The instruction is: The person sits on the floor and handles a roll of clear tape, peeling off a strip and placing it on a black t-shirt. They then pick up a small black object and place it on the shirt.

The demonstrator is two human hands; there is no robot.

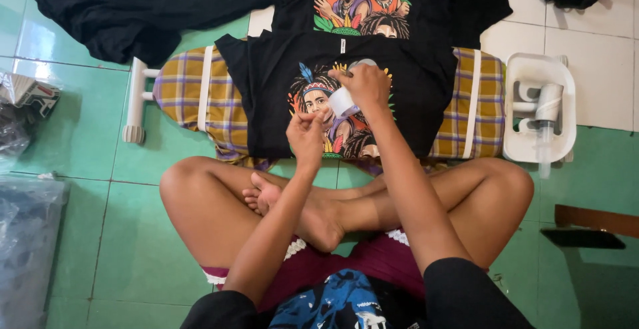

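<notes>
1. We grip a white tape roll (344, 100) in our right hand (367, 84); our left hand (305, 132) pinches its loose end.
2. The roll hovers over the black shirt (279, 112) on the plaid board (193, 92).
3. The tape may stick to the print and lift it.
4. A slack pull may twist the strip.

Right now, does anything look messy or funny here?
A little. The black shirt lies a bit crooked across the low plaid ironing board, and another black shirt is rumpled on the green floor. Both hands, right hand and left hand, work a white tape roll above the print. Nothing looks spilled or broken.
</notes>
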